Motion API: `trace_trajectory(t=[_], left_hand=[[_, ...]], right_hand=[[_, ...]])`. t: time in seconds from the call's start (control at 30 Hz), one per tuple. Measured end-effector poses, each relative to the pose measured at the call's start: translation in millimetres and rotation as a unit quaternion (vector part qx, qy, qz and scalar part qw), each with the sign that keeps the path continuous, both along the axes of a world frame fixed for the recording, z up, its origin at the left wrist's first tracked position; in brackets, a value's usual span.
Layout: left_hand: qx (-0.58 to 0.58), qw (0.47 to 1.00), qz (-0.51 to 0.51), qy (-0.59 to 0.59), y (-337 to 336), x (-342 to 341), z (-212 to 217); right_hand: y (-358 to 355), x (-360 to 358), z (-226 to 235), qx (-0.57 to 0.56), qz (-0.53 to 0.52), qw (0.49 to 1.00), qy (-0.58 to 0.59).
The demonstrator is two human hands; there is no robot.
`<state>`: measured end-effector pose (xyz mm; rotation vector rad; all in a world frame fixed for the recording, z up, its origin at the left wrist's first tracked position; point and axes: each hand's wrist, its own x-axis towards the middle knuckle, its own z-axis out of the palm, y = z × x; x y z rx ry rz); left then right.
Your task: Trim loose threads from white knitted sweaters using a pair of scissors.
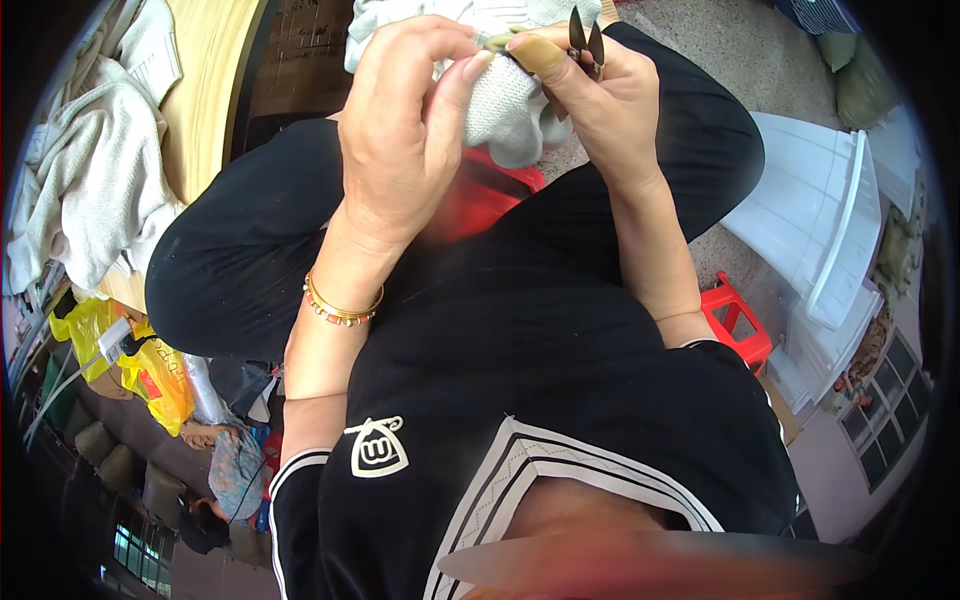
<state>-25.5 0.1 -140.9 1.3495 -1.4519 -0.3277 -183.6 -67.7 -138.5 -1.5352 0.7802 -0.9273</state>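
Note:
A pale grey-white knit piece (500, 118) hangs above my lap near the top of the view. My left hand (400, 130) pinches its upper edge between thumb and fingertips. Close beside it, my right hand (610, 110) has its thumb at the same edge, where a small greenish-yellow bit (500, 42) shows between the two thumbs. Tucked in my right fingers is a pair of dark thread snips (587, 42), blades pointing up and slightly apart. A tan cover (537, 53) wraps the right thumb. What the right fingertips do behind the knit is hidden.
More pale knit pieces (95, 180) lie on a wooden table (205, 90) to my left. Yellow plastic bags (160, 380) sit below it. At the right are a white plastic panel-like object (800, 190) and a red stool (738, 318). Red plastic (478, 200) shows between my legs.

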Motion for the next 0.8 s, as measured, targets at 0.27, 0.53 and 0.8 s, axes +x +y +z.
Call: trace_trajectory(t=[0.27, 0.53, 0.8], left_hand=[[0.043, 0.978, -0.022, 0.204, -2, -5, -7], [0.083, 0.967, 0.014, 0.241, -3, 1, -12], [0.087, 0.972, 0.007, 0.219, -2, 1, -15]], right_hand=[[-3, -6, 1, 0.028, 0.05, 0.998, 0.024], [3, -14, 6, -0.255, 0.038, 0.946, 0.199], [1, -8, 7, -0.3, 0.009, 0.927, 0.226]])
